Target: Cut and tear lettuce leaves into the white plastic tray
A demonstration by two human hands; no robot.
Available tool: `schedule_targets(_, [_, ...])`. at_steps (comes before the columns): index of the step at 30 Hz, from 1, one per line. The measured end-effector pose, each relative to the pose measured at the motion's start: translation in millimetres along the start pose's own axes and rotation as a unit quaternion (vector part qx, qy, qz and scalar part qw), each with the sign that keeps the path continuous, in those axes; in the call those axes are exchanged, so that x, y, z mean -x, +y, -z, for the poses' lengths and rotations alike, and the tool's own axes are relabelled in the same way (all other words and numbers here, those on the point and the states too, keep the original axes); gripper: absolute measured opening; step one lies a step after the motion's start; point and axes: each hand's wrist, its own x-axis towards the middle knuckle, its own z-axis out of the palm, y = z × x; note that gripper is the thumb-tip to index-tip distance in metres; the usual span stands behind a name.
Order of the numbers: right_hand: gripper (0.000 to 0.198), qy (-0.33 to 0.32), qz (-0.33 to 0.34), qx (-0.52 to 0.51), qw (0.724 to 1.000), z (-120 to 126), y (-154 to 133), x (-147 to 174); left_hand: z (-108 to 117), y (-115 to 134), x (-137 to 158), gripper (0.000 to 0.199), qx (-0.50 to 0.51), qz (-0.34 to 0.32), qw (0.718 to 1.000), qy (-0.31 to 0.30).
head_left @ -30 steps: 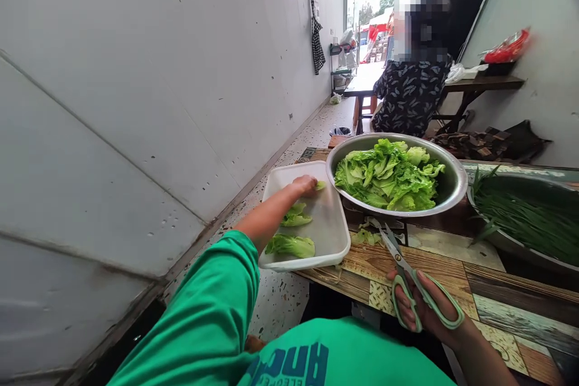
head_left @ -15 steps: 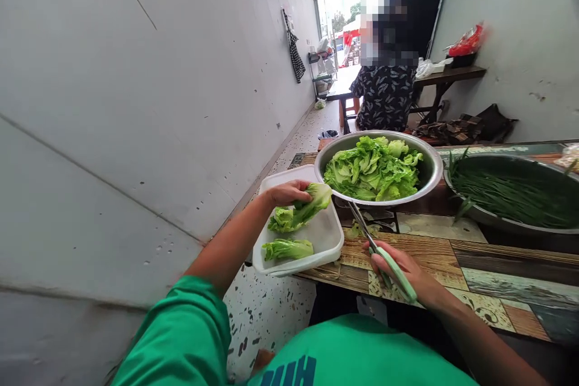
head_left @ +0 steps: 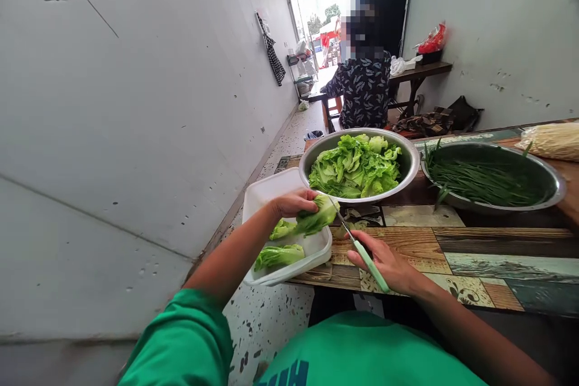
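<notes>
Over the white tray (head_left: 266, 187), our left hand (head_left: 296, 202) grips a lettuce (head_left: 322, 217), its pale end apparently turned outward to meet the scissors (head_left: 363, 253) held in our right hand (head_left: 386, 260); we cannot tell how wide the blades (head_left: 347, 229) stand. More lettuce (head_left: 280, 257) lies in the tray; one bowl (head_left: 411, 166) holds loose leaves (head_left: 355, 166), a second bowl (head_left: 552, 187) long green stalks (head_left: 486, 182).

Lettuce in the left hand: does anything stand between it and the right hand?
Only the scissors visibly do: the right hand holds them, with the blades at the pale end of the lettuce.
</notes>
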Motion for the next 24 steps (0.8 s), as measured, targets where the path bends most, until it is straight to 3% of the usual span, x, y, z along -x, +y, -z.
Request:
schedule_targets(4, [0.065, 0.034, 0.027, -0.024, 0.999, -6, 3, -3, -9, 4, -3, 0.034, -0.021, 0.029, 0.999, 0.005])
schedule_targets(7, [0.057, 0.031, -0.003, -0.102, 0.994, -14, 7, -2, -11, 9, -6, 0.03, -0.034, 0.049, 0.997, 0.04])
schedule_targets(12, [0.064, 0.007, -0.086, -0.259, 0.962, -23, 10, 3, -14, 22, -5, 0.015, -0.11, 0.1, 0.989, 0.018])
schedule_targets(19, [0.069, -0.047, -0.078, -0.292, 0.952, -18, 23, 15, -8, 35, 17, 0.01, -0.138, 0.132, 0.98, 0.058])
schedule_targets(24, [0.073, -0.1, -0.067, -0.298, 0.947, -15, 11, 18, -12, 37, 19, 0.005, -0.161, 0.129, 0.977, 0.048])
